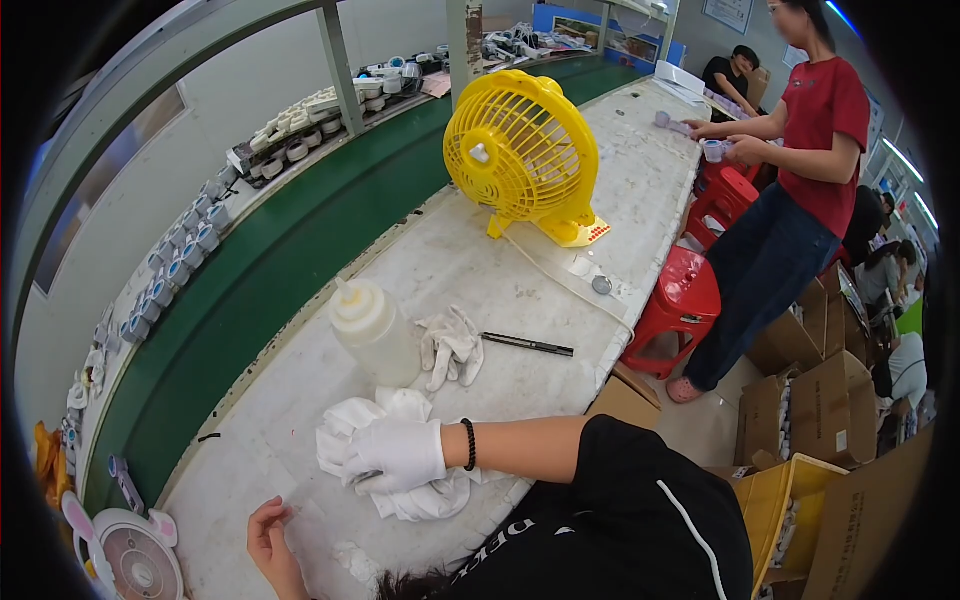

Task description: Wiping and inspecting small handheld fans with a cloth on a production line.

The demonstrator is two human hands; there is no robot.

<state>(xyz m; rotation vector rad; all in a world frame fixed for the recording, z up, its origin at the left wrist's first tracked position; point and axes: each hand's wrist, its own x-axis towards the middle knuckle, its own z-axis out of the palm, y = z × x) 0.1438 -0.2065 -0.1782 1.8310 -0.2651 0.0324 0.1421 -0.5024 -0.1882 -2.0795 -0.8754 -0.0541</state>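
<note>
My right hand (400, 456), in a white glove with a dark bead bracelet at the wrist, presses down on a crumpled white cloth (440, 498) with its fingers curled into it. My bare left hand (272, 545) is at the lower edge, over the near part of the worktable (250, 450). Its fingers are loosely bent and apart, with nothing seen in them. Just beyond the cloth stands a translucent squeeze bottle (378, 335) with a nozzle cap. Beside the bottle lie an empty white glove (452, 348) and a black pen (527, 345).
A yellow fan (520, 150) stands farther along the table, its cord trailing to the right edge. A green conveyor belt (270, 240) runs along the left, with rows of small white devices (170, 275) beyond it. Red stools (680, 300), cartons (830, 410) and a co-worker (820, 120) are at right.
</note>
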